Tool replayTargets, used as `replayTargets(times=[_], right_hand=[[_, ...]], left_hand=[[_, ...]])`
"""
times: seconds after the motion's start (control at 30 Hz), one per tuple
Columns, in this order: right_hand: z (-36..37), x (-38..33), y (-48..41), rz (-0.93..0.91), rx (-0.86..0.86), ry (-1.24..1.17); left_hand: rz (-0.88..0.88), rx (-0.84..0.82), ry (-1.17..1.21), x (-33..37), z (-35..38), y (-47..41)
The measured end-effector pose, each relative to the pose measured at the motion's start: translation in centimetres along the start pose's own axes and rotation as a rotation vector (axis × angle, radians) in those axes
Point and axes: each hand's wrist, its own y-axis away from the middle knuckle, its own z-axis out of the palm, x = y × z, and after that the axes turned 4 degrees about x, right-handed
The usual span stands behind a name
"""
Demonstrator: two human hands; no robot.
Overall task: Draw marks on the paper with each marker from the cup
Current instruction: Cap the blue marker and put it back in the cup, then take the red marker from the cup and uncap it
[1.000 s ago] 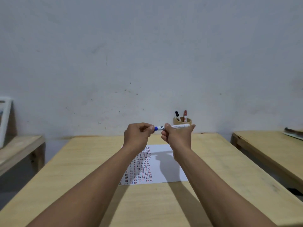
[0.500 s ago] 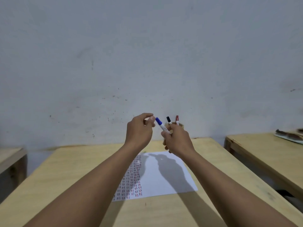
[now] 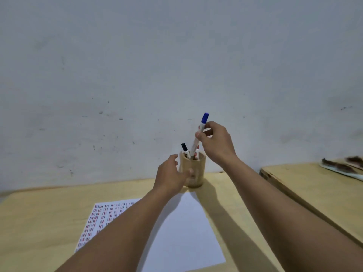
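Head view. Right hand (image 3: 218, 143) pinches a slim white marker with blue cap (image 3: 198, 134), cap up, its lower end inside the cylindrical pale wooden cup (image 3: 193, 169) below the grip. Left hand (image 3: 170, 175) wraps the cup's smooth side. A black-capped marker (image 3: 185, 149) stands inside. Flat white paper (image 3: 176, 232), bearing rows of short marks, lies nearer on the matte wooden table (image 3: 49, 213).

At the far edge of the tabletop (image 3: 49, 209) stands a wooden cup (image 3: 193, 169). The right hand (image 3: 218, 144) pinches a capped blue marker (image 3: 199, 134), tilted, its lower end inside the cup beside a black-capped marker (image 3: 185, 150) and what looks like a red one. The left hand (image 3: 170, 175) wraps the cup's left side. Paper (image 3: 186, 232) lies nearer, its left part covered in small marks.
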Motion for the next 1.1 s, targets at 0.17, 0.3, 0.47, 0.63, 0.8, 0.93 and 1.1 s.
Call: replayTargets(times=[0.17,0.3,0.47,0.63,0.8,0.93,1.1], right_hand=[[1.2,2.1,-1.1,0.031,-0.11,0.112],[2.5,3.8,-1.2,0.115,-0.229,0.151],[2.9,4.7,-1.6,0.197,-0.295,0.119],[3.2,5.6,-2.6,0.189,-0.104,0.142],[4.1,6.6,-3.1,0.187,-0.178,0.288],[4.5,6.5,-2.9,0.156,-0.149,0.349],[4.1,6.3,-2.6,0.179,-0.12,0.252]], left_hand=[[-0.007,-0.051,-0.057,-0.4,1.9,-1.3],[-0.007,-0.053,-0.073,-0.7,3.1,-2.0],[0.0,-0.006,0.017,-1.6,3.8,-2.4],[0.005,-0.021,0.09,-2.7,4.1,-2.7],[0.028,-0.014,0.106,-3.1,4.4,-2.9],[0.036,0.0,0.098,-3.3,4.5,-2.9],[0.016,-0.006,0.107,-2.9,4.4,-2.5]])
